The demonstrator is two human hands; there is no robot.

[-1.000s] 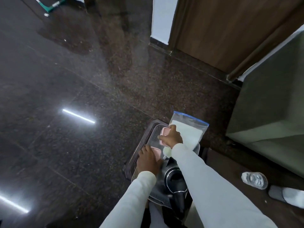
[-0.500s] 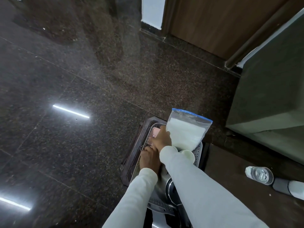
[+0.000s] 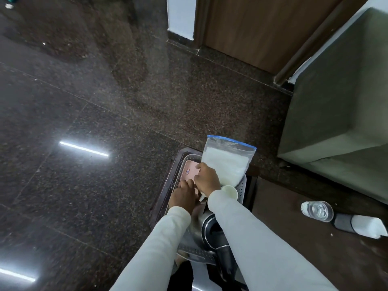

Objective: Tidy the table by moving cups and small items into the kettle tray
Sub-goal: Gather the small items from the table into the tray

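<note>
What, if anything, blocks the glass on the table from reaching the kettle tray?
Nothing visible lies between the glass and the kettle tray. The tray is crowded, though: the kettle, white cup, powder bag and both hands fill it.

Glossy speckled stone floor [image 3: 126,114] | perforated metal tray [image 3: 241,186] | clear plastic bag [image 3: 227,160] | brushed steel kettle [image 3: 197,229] | wood-grain door [image 3: 252,28]

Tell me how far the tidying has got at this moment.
Done: the kettle, a zip bag of white powder and a cream cup already sit in the metal tray. In hand: the left hand and right hand are arranging pink packets at the tray's far end. Left: a clear glass still stands on the table to the right.
</note>
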